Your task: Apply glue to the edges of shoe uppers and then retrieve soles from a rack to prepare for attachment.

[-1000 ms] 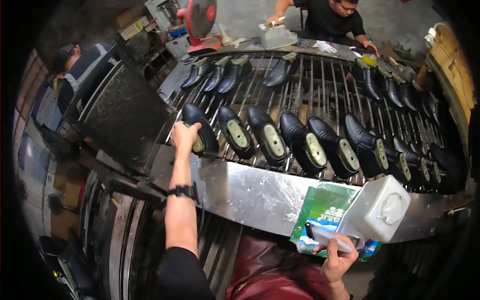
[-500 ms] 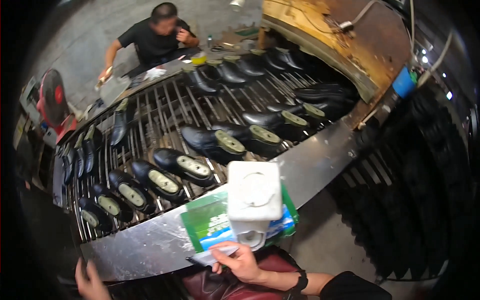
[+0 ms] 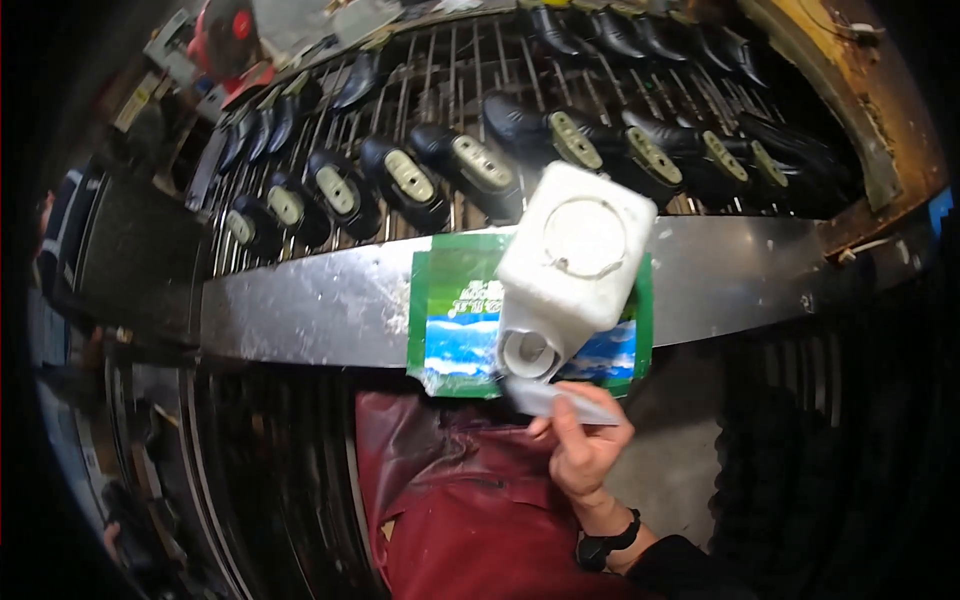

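head view: right hand (image 3: pixel 585 445) enters from the lower right, black band (image 3: pixel 607 545) at the wrist, thumb and fingers clamped on a flat whitish tool (image 3: pixel 562 402). the tool's dark tip is just below the round mouth of a white plastic container (image 3: pixel 578 240), which rests on a green and blue sheet (image 3: pixel 455 335) over a metal ledge (image 3: pixel 330 300). left hand: state cannot be told; a small blurred skin-toned patch (image 3: pixel 110 538) shows at the dim lower left, owner and grip unclear. beyond the ledge, black shoes (image 3: pixel 405 185) with pale inserts stand in a row on a rack of metal bars (image 3: pixel 453 70). red fan (image 3: pixel 228 45) at upper left; dark red apron (image 3: pixel 470 540) below the sheet.
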`<action>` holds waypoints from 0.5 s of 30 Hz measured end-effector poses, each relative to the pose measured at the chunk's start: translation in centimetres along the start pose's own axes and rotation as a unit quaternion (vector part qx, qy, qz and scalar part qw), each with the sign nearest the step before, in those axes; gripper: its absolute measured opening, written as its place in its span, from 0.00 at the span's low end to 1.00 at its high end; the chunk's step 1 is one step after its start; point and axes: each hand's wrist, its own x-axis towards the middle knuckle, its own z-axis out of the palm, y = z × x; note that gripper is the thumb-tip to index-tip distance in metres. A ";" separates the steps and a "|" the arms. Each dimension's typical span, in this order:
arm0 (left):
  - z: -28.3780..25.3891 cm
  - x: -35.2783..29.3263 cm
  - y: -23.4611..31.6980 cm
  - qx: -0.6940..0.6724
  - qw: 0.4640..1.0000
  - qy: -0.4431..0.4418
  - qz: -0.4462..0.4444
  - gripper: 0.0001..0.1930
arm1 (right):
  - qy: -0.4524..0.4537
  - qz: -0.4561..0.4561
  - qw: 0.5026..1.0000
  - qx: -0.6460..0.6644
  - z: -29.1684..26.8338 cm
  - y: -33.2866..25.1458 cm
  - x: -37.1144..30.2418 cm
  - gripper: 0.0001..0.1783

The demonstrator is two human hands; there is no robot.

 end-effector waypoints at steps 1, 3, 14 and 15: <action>0.3 -0.7 0.5 -0.024 1.000 -0.001 -0.008 0.26 | -0.003 -0.056 0.997 -0.050 -1.0 0.2 0.3 0.09; 1.3 -1.6 1.3 -0.079 0.997 -0.009 -0.018 0.26 | -0.017 -0.147 0.979 -0.142 -2.6 0.8 0.9 0.10; 14.2 -3.3 -2.4 -0.466 0.876 -0.076 -0.100 0.29 | -0.096 -0.293 0.844 -0.438 1.2 1.7 2.1 0.11; 15.7 -3.5 -3.4 -0.500 0.855 -0.080 -0.109 0.29 | -0.074 -0.302 0.843 -0.438 1.4 2.1 2.1 0.10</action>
